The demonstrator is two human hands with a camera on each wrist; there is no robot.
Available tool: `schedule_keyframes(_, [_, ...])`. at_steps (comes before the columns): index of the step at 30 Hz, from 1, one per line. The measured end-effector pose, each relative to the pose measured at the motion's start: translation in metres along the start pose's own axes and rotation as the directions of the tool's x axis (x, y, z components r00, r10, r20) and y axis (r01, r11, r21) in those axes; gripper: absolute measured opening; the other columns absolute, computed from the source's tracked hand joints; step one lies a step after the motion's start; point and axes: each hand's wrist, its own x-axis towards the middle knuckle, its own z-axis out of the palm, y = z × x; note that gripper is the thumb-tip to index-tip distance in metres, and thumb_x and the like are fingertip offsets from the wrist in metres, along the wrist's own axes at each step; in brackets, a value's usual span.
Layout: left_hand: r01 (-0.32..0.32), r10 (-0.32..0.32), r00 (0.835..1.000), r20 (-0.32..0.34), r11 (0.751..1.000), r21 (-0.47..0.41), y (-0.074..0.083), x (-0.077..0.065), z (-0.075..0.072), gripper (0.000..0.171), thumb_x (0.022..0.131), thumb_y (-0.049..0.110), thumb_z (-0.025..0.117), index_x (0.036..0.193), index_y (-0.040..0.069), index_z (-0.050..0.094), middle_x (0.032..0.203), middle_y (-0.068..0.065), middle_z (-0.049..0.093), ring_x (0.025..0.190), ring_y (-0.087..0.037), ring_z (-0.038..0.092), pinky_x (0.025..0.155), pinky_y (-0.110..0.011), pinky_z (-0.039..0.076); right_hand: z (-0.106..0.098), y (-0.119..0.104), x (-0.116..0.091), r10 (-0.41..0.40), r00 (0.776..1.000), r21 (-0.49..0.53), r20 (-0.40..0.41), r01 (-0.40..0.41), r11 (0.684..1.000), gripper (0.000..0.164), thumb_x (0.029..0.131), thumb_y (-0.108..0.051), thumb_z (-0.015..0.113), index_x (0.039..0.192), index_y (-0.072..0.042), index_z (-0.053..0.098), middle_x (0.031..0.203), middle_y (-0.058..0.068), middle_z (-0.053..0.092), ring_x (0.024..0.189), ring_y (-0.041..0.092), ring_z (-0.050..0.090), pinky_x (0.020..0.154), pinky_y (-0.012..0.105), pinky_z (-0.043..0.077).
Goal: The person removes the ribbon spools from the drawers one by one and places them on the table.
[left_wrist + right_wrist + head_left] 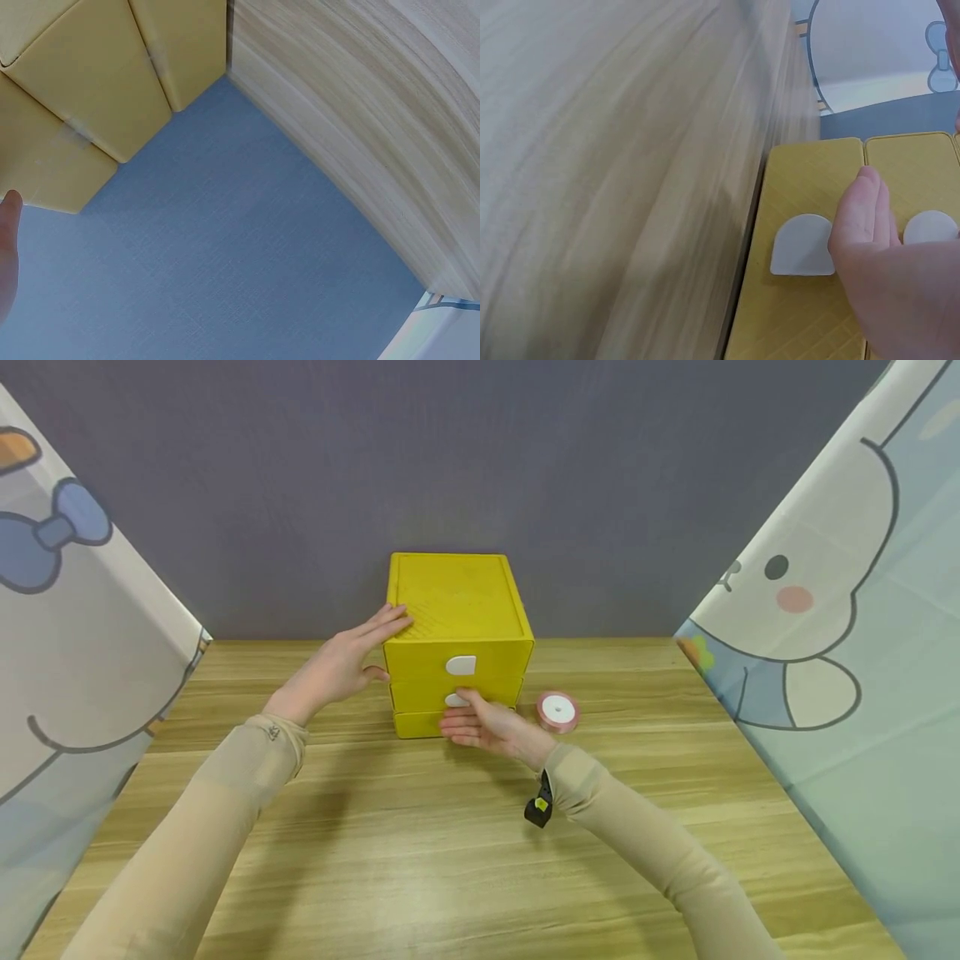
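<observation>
A yellow box with three stacked drawers (457,602) stands against the back wall in the head view. My left hand (341,660) rests its fingertips on the box's top left edge, with the thumb by its left side. In front of the middle drawer is my right hand (495,727), thumb at that drawer's white tab (454,700) and fingers extended beneath it. Another white tab (461,665) marks the top drawer. The right wrist view shows the bottom drawer's tab (802,246) beside straight fingers (859,210); the thumb is hidden there.
To the right of the box lies a pink ribbon spool (557,711) with a white centre. The wooden table (390,852) meets a dark grey wall (300,502) at the back. Printed cartoon curtains (840,610) flank both sides.
</observation>
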Motion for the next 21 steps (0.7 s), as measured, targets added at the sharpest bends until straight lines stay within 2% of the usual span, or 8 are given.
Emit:
schedule_keyframes(5, [0.000, 0.000, 1.000, -0.002, 1.000, 0.001, -0.001, 0.000, 0.001, 0.087, 0.077, -0.002, 0.074, 0.151, 0.013, 0.031, 0.161, -0.007, 0.021, 0.147, -0.030, 0.024, 0.094, -0.046, 0.053, -0.001, 0.005, -0.002, -0.003, 1.000, 0.010, -0.007, 0.003, 1.000, 0.060, 0.100, -0.043, 0.039, 0.136, 0.006, 0.047, 0.139, 0.025, 0.051, 0.128, 0.033, 0.053, 0.111, 0.036, 0.043])
schedule_keyframes(14, [-0.007, 0.008, 1.000, -0.011, 1.000, 0.008, -0.003, 0.000, 0.002, 0.087, 0.077, -0.001, 0.075, 0.151, 0.012, 0.032, 0.161, -0.008, 0.022, 0.147, -0.030, 0.024, 0.090, -0.044, 0.055, 0.001, 0.014, -0.011, -0.026, 0.999, 0.034, 0.033, 0.025, 0.999, 0.063, 0.101, -0.040, 0.037, 0.140, 0.010, 0.039, 0.145, 0.029, 0.043, 0.137, 0.040, 0.041, 0.114, 0.038, 0.040])
schedule_keyframes(21, [-0.011, 0.011, 1.000, -0.021, 1.000, -0.007, -0.002, 0.001, 0.002, 0.086, 0.076, -0.003, 0.075, 0.150, 0.011, 0.033, 0.160, -0.009, 0.024, 0.147, -0.031, 0.024, 0.090, -0.045, 0.055, 0.003, 0.023, -0.016, -0.050, 0.999, 0.062, -0.008, 0.051, 0.997, 0.060, 0.100, -0.038, 0.041, 0.136, 0.010, 0.044, 0.136, 0.028, 0.052, 0.132, 0.041, 0.047, 0.110, 0.039, 0.044])
